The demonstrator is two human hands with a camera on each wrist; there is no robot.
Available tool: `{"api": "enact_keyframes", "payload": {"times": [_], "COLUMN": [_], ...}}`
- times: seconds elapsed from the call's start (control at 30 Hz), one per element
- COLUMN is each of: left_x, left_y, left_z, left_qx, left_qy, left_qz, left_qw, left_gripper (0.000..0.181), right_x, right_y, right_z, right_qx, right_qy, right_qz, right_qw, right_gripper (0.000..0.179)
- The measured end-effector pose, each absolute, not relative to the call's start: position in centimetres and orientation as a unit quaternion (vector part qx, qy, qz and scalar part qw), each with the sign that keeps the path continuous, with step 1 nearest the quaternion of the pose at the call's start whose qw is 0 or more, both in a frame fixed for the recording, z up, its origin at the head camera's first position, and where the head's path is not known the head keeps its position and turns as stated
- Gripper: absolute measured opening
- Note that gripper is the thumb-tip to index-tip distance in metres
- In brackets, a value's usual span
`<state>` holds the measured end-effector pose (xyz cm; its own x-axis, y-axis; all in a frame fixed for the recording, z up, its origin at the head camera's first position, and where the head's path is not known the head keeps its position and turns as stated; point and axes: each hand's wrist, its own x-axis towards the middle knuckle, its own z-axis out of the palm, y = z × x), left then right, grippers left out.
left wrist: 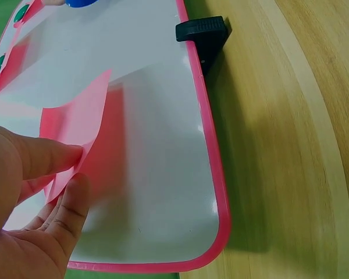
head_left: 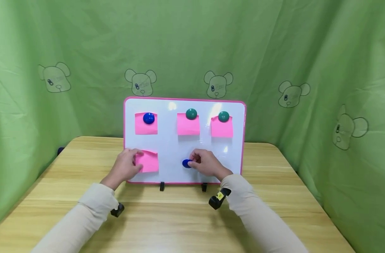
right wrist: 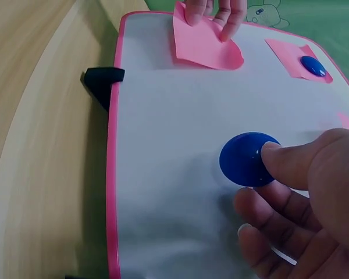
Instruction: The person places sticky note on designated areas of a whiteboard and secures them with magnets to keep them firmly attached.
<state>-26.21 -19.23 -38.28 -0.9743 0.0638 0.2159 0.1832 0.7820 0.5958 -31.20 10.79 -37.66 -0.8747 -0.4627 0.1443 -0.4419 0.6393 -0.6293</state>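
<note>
A pink sticky note (left wrist: pixel 75 119) is pinched between the thumb and fingers of my left hand (head_left: pixel 125 166), at the lower left of the whiteboard (head_left: pixel 170 147). The note bends away from the board and casts a shadow on it. My right hand (head_left: pixel 208 163) pinches a round blue magnet (right wrist: pixel 247 160) by its edge, in front of the board's lower middle. Along the upper part, one pink note (head_left: pixel 141 129) has a blue magnet (head_left: pixel 148 118) on it. Two more notes (head_left: pixel 188 128) bear green magnets (head_left: pixel 191 114) near their top edges.
The pink-framed board stands upright on black feet (head_left: pixel 162 186) on a wooden table (head_left: pixel 160 225). Behind it hangs a green curtain (head_left: pixel 179 42) printed with bear heads. Each wrist wears a small black camera (head_left: pixel 216 202).
</note>
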Motion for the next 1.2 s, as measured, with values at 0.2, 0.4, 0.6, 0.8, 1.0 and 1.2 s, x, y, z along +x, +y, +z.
{"api": "enact_keyframes", "payload": {"times": [0.2, 0.4, 0.6, 0.8, 1.0, 1.2], "left_x": [-26.3, -26.4, -26.4, -26.4, -26.5, -26.6], "left_y": [-19.3, -19.2, -19.1, -19.2, -19.2, -19.2], "left_z": [-38.3, -38.4, -38.5, -38.6, -38.6, -38.7], "left_qx": [-0.064, -0.066, -0.065, -0.068, -0.065, -0.072], "left_qy": [-0.94, -0.939, -0.938, -0.938, -0.938, -0.938], "left_qz": [-0.323, -0.323, -0.327, -0.324, -0.325, -0.321], "left_qw": [0.092, 0.093, 0.092, 0.1, 0.099, 0.109], "left_gripper": [0.043, 0.043, 0.043, 0.043, 0.043, 0.047], "right_x": [-31.4, -31.4, -31.3, -31.4, -31.3, -31.2], "right_y": [8.9, 7.1, 5.6, 4.3, 3.0, 1.3], "right_z": [-37.9, -37.5, -36.9, -36.8, -36.3, -35.6], "right_qx": [-0.256, -0.268, -0.277, -0.287, -0.299, -0.297], "right_qy": [0.905, 0.903, 0.9, 0.898, 0.892, 0.893], "right_qz": [-0.339, -0.334, -0.336, -0.333, -0.338, -0.337], "right_qw": [0.019, 0.014, 0.02, 0.019, 0.014, 0.016], "right_gripper": [0.011, 0.011, 0.012, 0.011, 0.01, 0.008]}}
